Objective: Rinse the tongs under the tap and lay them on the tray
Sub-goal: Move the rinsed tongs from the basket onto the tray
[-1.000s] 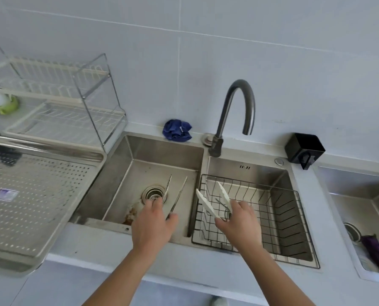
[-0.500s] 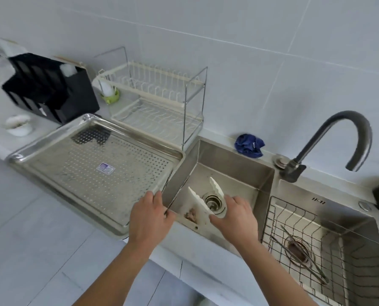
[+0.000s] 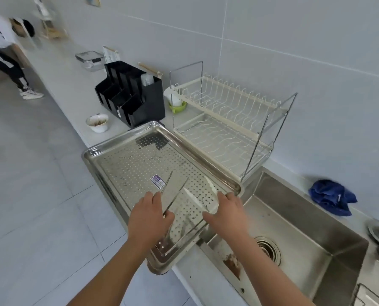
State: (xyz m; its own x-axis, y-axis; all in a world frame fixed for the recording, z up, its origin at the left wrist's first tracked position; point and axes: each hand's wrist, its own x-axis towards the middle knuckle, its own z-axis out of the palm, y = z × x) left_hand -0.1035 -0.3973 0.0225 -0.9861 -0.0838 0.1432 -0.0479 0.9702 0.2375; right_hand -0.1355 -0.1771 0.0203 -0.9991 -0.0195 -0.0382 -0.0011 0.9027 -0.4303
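two grips over the tray [image 3: 118, 151]: left grip [image 3: 150, 215] holds metal tongs [image 3: 180, 191], right grip [image 3: 228, 215] white tongs [image 3: 200, 200]; sticker [image 3: 158, 181] unreadable.

Dish rack [image 3: 226, 120], black organizer [image 3: 148, 104], blue cloth [image 3: 332, 196]

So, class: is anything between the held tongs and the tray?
Nothing visible. The metal tongs in the left hand and white tongs in the right hand are over the tray; only a flat sticker lies there.

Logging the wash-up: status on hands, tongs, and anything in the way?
Left hand grips metal tongs, right hand grips white tongs. Both over the tray, not yet laid. Nothing blocking; just a sticker.
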